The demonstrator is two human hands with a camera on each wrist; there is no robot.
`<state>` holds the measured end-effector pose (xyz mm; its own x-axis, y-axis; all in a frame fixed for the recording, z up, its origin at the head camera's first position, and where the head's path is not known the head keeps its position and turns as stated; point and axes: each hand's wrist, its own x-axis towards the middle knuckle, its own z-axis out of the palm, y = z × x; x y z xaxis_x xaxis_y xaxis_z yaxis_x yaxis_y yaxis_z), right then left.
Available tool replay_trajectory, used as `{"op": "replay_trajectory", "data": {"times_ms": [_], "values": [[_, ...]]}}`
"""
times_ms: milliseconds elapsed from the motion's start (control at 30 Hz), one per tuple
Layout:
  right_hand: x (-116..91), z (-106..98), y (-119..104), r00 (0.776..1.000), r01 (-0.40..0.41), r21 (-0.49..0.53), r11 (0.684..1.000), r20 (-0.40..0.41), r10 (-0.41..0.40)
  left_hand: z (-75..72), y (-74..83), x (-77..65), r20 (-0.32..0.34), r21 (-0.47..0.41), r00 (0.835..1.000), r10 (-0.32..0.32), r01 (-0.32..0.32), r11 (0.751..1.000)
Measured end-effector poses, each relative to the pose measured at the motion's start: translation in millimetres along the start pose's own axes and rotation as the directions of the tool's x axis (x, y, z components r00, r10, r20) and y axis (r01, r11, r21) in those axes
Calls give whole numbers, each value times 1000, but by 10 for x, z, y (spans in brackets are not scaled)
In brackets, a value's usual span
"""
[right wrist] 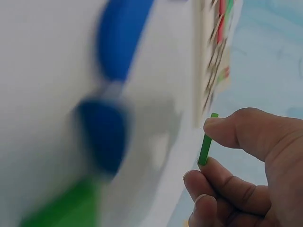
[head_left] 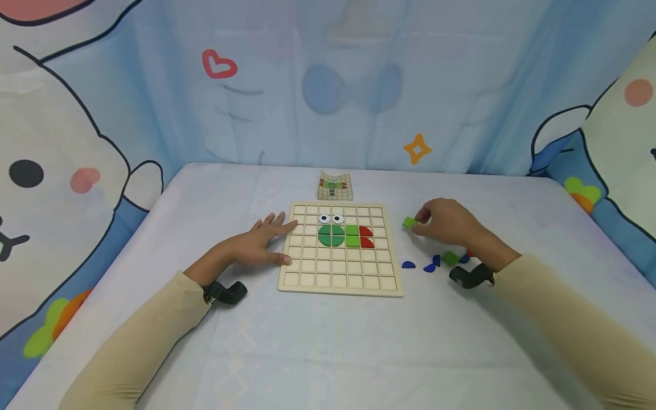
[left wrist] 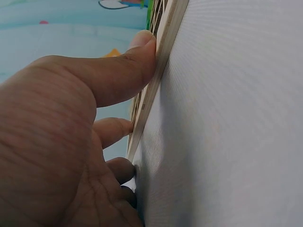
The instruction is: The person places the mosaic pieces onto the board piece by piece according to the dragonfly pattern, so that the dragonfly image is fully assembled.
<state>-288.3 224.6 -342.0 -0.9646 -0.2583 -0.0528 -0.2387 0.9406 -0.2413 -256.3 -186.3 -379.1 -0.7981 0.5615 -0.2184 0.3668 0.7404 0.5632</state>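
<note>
A wooden grid board [head_left: 338,282] lies on the table. On it sit two eye pieces [head_left: 331,218], dark green quarter-round pieces [head_left: 331,235] forming a circle, light green squares [head_left: 352,236] and red pieces [head_left: 366,237]. My left hand [head_left: 258,245] has its fingers spread at the board's left side, thumb and a fingertip touching the edge, as the left wrist view also shows. To the right of the board, my right hand [head_left: 451,222] pinches a green square tile [head_left: 409,222] between thumb and index finger. In the right wrist view the tile [right wrist: 205,147] appears edge-on.
Loose blue half-round pieces [head_left: 408,265], a green tile [head_left: 451,258] and a partly hidden red piece [head_left: 470,253] lie near my right wrist. Behind the board is a small pattern card [head_left: 335,187] with a creased top. A blue printed curtain [head_left: 359,85] hangs behind the table.
</note>
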Motion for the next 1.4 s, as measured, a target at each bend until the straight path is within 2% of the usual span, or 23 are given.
{"op": "replay_trajectory", "data": {"times_ms": [167,300,533,767,1033,1400], "values": [[10,7,-357,999,38,9,999,7,-38,4,-10,-2,-4,0,1000,-5,5,1000],[9,36,-611,993,116,21,993,17,-116,5,-15,5,-3,5,1000,-7,7,1000],[35,116,-1017,971,238,33,971,23,-238,2,-8,5,-7,-8,1000,-15,15,1000],[110,221,-1302,941,329,43,943,66,-331,7,-13,7,-21,-7,1000,-21,21,1000],[297,315,-1534,925,371,-10,928,96,-369,21,-39,26,-26,-38,999,-20,19,999],[544,352,-1699,926,356,-79,931,168,-339,9,-49,26,-31,-24,999,-23,22,999]]}}
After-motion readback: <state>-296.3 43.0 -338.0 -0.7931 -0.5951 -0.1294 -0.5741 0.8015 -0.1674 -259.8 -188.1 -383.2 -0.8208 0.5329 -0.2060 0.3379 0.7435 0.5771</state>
